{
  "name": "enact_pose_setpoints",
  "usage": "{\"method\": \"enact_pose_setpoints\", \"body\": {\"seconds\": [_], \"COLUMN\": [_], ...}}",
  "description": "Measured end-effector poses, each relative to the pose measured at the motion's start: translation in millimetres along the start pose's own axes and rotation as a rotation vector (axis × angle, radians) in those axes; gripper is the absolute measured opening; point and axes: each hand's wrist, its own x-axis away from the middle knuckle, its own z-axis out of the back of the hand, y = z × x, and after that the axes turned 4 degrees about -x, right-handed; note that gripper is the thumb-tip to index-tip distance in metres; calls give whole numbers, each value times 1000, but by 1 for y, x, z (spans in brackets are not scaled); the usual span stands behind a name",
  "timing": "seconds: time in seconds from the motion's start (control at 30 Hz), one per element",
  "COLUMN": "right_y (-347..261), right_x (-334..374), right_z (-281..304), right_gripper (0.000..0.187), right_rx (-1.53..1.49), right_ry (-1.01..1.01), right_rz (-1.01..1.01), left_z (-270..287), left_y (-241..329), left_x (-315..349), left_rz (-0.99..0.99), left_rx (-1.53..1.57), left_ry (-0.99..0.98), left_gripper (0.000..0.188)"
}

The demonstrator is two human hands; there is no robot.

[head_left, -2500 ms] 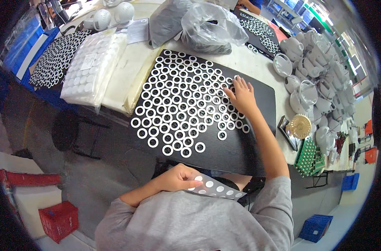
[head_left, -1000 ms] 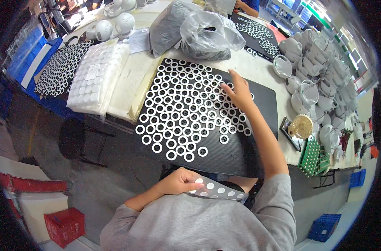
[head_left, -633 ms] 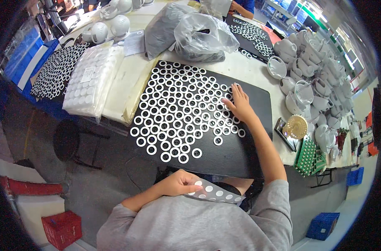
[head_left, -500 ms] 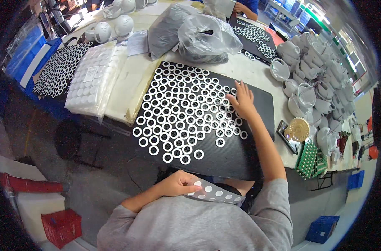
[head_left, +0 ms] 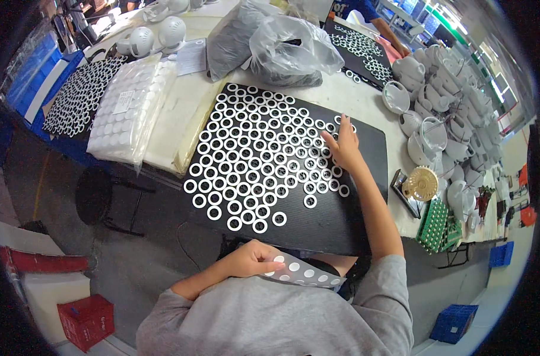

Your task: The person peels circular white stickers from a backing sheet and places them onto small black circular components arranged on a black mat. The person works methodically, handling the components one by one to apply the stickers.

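Note:
My left hand is closed on a strip of round white stickers, pinching its left end in front of my body. Out over the black board, my right hand has its thumb apart from its stretched fingers. Its fingertips touch or hover just above white rings near the board's far right corner; the fingers partly hide those rings. Many white rings with dark centres lie flat across the board, mostly in its left and middle parts.
Grey plastic bags stand behind the board. To the left lies a bagged pack of white round parts. White housings, a gold round part and green circuit boards crowd the right side. A co-worker's arm shows beyond.
My right hand has turned a little, its fingers closer together, and rings now show beside its fingertips. The left hand stays on the sticker strip. A co-worker's arm has shifted at the back.

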Motion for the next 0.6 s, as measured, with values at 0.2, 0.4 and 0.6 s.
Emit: {"method": "enact_pose_setpoints", "body": {"seconds": [0.2, 0.4, 0.6], "right_y": [-16, -7, -12], "right_x": [2, -6, -22], "right_z": [4, 3, -2], "right_gripper": [75, 76, 68], "right_rx": [336, 197, 237], "right_ry": [35, -58, -78], "right_rz": [-16, 50, 149], "left_z": [2, 0, 2], "left_y": [-5, -4, -4], "left_x": [2, 0, 0], "left_rz": [-26, -30, -48], "left_rx": [28, 19, 28], "left_ry": [12, -4, -20], "left_gripper": [18, 16, 17]}}
